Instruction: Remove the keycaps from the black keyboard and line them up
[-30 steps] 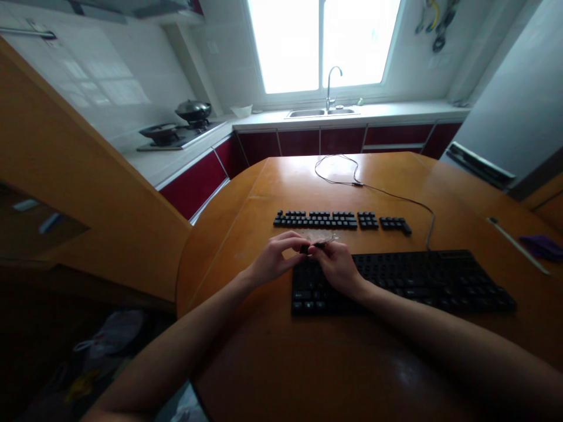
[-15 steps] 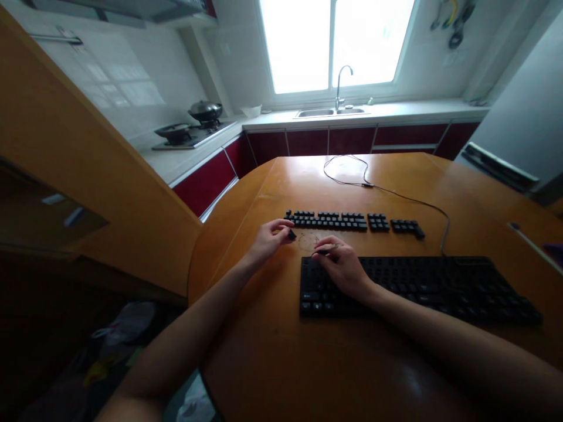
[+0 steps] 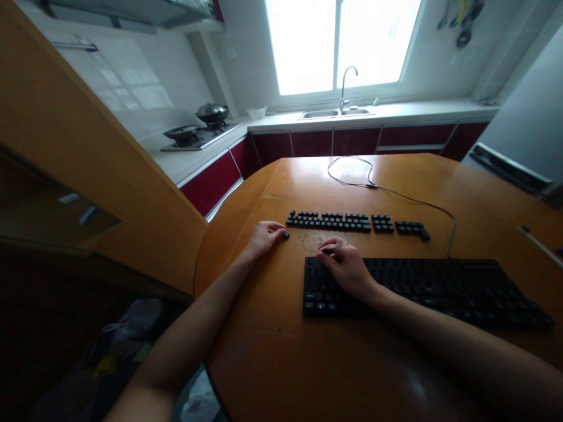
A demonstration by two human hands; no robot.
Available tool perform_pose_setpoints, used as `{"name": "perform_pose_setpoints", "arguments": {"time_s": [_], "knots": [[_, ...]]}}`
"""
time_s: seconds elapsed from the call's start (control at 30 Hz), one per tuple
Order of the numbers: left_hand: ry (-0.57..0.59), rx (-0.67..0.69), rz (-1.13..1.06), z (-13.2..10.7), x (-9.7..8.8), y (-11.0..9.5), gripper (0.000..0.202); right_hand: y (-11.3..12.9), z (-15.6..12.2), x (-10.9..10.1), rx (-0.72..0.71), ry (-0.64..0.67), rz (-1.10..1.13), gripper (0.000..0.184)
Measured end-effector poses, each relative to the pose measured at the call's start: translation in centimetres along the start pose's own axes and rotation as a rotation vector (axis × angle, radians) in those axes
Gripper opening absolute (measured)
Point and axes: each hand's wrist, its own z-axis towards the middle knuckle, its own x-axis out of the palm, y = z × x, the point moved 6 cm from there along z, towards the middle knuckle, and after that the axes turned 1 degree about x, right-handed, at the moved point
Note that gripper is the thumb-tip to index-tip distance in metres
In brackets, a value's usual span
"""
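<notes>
My left hand (image 3: 265, 237) rests low over the table, thumb and fingers pinched on a small black keycap (image 3: 286, 235), just in front of the left end of the rows of loose keycaps (image 3: 332, 221). Over the upper left part of a black keyboard (image 3: 413, 290) is my right hand (image 3: 347, 264), closed on a keycap puller (image 3: 327, 251) with a dark handle and thin wires. Keys are gone from much of the keyboard's upper part, while several remain along its lower left and right end. My right hand hides some of the keyboard.
A cable (image 3: 413, 198) runs from the keyboard and loops at the far side of the wooden table (image 3: 264, 363). Behind stand a sink (image 3: 319, 114) and a stove with pans (image 3: 183, 135). A wooden partition (image 3: 145, 205) rises at left.
My left hand has lowered the keycap to the tabletop, near the row's left end. My right hand keeps hold of the puller over the keyboard. The view has shifted slightly.
</notes>
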Motion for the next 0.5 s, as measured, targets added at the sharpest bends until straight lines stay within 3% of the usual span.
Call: {"name": "perform_pose_setpoints", "arguments": {"time_s": [0.17,0.27,0.5], "knots": [[0.067,-0.021,-0.049,-0.39,-0.67,-0.04,0.044,0.24,0.05,-0.05,-0.014,-0.009,-0.008,0.018],[0.089,-0.02,-0.027,-0.55,-0.43,-0.1,0.043,0.3,0.04,-0.07,-0.014,-0.01,-0.013,0.019],[-0.036,-0.002,0.11,-0.04,-0.06,0.18,0.038,0.53,0.05,-0.03,-0.031,-0.004,-0.037,0.022]]}}
